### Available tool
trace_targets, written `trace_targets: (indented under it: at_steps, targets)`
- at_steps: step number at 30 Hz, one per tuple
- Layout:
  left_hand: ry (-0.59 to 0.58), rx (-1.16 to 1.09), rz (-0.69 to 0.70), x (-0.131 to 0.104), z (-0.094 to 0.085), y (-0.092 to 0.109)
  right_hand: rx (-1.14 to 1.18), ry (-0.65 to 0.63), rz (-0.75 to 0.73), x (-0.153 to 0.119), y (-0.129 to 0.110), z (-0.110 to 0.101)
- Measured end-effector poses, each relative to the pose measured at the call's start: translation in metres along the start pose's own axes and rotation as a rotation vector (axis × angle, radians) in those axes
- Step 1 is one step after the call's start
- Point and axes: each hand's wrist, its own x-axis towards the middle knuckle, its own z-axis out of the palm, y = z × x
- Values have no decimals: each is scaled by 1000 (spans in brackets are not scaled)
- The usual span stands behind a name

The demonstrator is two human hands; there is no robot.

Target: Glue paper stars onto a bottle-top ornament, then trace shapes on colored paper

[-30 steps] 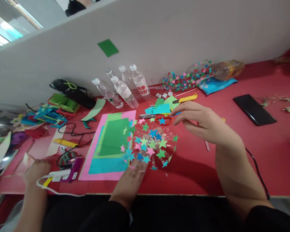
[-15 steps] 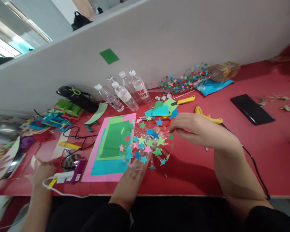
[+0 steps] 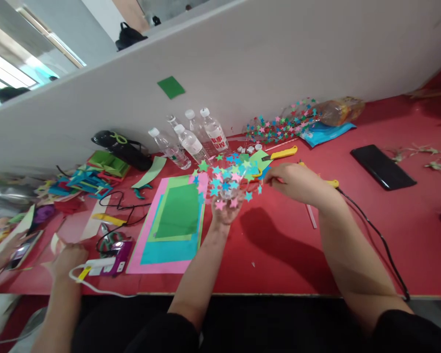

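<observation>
A clear plastic piece [image 3: 226,186], which looks like a cut bottle with its strips splayed out, carries paper stars in pink, blue and green. My left hand [image 3: 225,212] grips it from below, fingers closed round its narrow middle. At its right edge is my right hand [image 3: 288,179], palm down with bent fingers pressed together; I cannot make out what is in them. Behind the piece, scissors with red handles [image 3: 252,186] are mostly hidden. A yellow glue gun [image 3: 331,183] lies partly covered by my right hand.
Pink, blue and green paper sheets [image 3: 178,211] lie left of my forearm. Bottles [image 3: 193,147] stand by the wall, with a yellow cutter [image 3: 283,153] near them. A black phone [image 3: 384,166] lies right. Another person's hand [image 3: 70,257] works at far left beside a purple power strip [image 3: 122,255].
The star-covered piece has moved up and away from me and tilted, so my left hand now shows beneath it. My right hand has shifted slightly up and left.
</observation>
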Motion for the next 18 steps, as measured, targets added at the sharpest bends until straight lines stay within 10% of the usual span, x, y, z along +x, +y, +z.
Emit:
trace_targets:
  at_steps: [4,9,18]
  targets:
    - [-17,-192,17,25,54,-43,341,-17,58,26,3,42]
    - [44,-340,136,33,64,-37,1069,213,247,45,-17,92]
    - [132,-324,343,22,100,-26,1548,376,268,38,-42,95]
